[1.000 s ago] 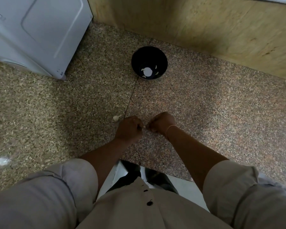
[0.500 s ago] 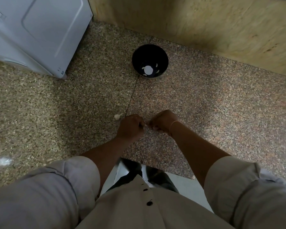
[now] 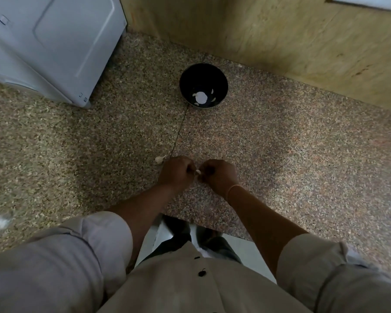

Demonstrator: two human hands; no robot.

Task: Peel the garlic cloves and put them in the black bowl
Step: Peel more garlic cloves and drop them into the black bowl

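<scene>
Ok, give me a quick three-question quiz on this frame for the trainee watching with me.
1. True or false: the black bowl is empty.
2. Where is the loose garlic piece? A in the bowl; B on the stone counter, beside the left hand; C on a plate.
3. What do the left hand and the right hand pinch between them?
Key: 1 false, white pieces lie in it. 2 B. 3 a garlic clove.

Speckled stone table [image 3: 280, 154].
A black bowl [image 3: 203, 72] stands at upper centre, a white appliance [image 3: 54, 41] at upper left, and a small garlic piece [image 3: 159, 159] lies left of centre.
</scene>
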